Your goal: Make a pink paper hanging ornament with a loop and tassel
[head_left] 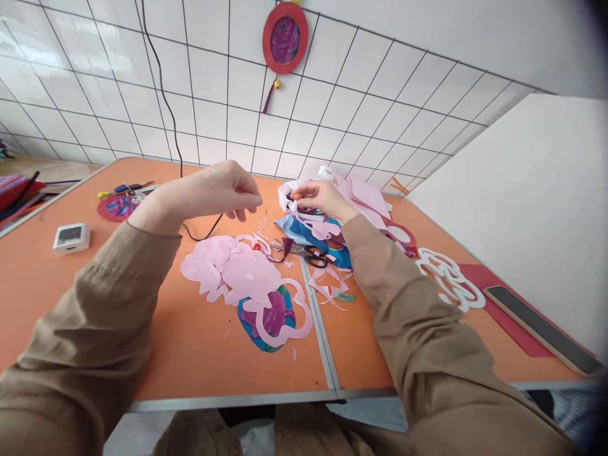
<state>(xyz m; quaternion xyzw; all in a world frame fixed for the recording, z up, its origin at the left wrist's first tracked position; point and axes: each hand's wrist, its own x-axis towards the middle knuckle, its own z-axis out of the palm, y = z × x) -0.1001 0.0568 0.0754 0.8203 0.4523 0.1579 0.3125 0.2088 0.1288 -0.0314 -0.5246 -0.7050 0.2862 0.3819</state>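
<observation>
My left hand (pixel 221 190) hovers over the back of the table, its thumb and fingers pinched together; whatever is between them is too small to see. Over a white plastic bag (pixel 285 197), my right hand (pixel 320 197) pinches a small orange-red bead (pixel 297 196). Below the hands lie pink paper cut-outs (pixel 249 272), scissors with black handles (pixel 314 256), a dark purple tassel (pixel 286 248) and a red bead (pixel 257 247). A pink flower-shaped frame (pixel 304 304) partly covers a piece of blue and purple floral fabric (pixel 273 316).
To the left are a small white box (pixel 71 238) and a red-rimmed floral disc (pixel 116 208) with tools. White cut-out outlines (pixel 451 278) and a dark flat phone-like object (pixel 541 329) lie right. A round ornament (pixel 285 38) hangs on the tiled wall.
</observation>
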